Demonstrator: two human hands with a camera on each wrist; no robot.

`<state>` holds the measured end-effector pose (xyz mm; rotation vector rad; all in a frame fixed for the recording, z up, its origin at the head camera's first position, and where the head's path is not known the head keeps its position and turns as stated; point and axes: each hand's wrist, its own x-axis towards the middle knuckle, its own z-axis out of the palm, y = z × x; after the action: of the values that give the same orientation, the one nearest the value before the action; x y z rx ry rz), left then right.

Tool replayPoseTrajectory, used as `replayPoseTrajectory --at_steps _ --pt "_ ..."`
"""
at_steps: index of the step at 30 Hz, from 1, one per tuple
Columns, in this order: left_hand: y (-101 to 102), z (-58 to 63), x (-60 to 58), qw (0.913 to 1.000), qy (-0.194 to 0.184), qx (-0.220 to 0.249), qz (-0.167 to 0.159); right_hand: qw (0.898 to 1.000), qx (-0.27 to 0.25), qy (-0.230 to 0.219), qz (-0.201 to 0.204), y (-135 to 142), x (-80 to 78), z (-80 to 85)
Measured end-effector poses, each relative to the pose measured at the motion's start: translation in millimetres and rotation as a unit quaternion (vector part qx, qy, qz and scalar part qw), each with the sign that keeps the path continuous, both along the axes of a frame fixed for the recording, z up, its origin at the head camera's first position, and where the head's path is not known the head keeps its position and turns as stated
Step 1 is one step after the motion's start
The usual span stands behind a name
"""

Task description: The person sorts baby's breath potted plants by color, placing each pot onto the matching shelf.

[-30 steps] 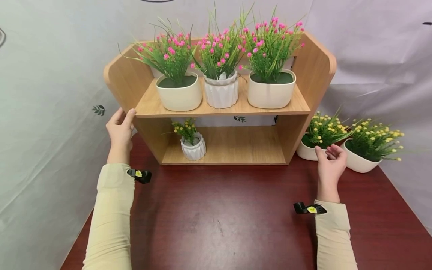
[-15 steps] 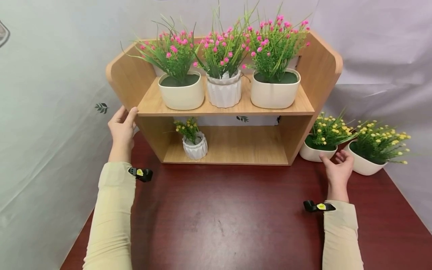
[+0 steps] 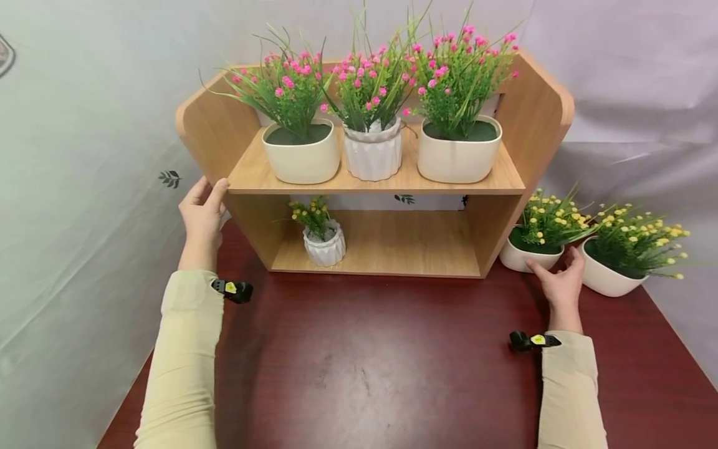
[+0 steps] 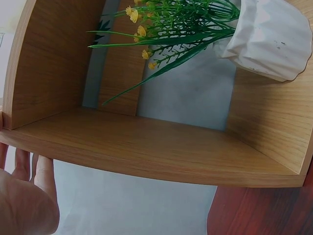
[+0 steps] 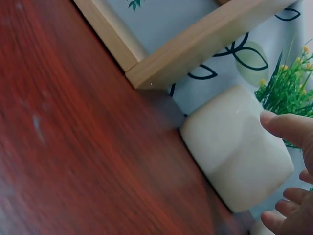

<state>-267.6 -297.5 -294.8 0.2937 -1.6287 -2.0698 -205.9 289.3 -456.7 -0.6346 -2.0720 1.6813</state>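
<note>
A person's left hand (image 3: 202,218) grips the left side of a wooden shelf (image 3: 538,115), thumb in front and fingers behind, probably to steady it. Above and right of those fingers, three pink-flowered pots (image 3: 372,153) stand upright on the upper board (image 3: 409,162); lower right, a small pot (image 3: 325,249) stands on the lower board (image 3: 406,243). The right hand (image 3: 563,284) has its fingers parted, seemingly to span the near pot (image 3: 518,259) just beyond its thumb; contact is unclear. Right of those fingers sits the far pot (image 3: 608,277), also on the table (image 3: 364,355).
</note>
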Motion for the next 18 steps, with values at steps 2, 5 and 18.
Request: replayPoseTrajectory --at_steps 2,5,18 --pt "0 0.3 0.2 1.0 0.0 -0.001 -0.001 1.0 0.0 0.012 0.007 1 -1.5 -2.6" --pt "1 0.4 -0.2 1.0 -0.001 -0.001 -0.003 1.0 0.006 0.023 0.018 2 -3.6 -5.5" --pt "-1 1.2 1.4 0.9999 -0.008 -0.01 -0.004 0.999 0.042 -0.01 -0.002 3 -8.4 -12.2"
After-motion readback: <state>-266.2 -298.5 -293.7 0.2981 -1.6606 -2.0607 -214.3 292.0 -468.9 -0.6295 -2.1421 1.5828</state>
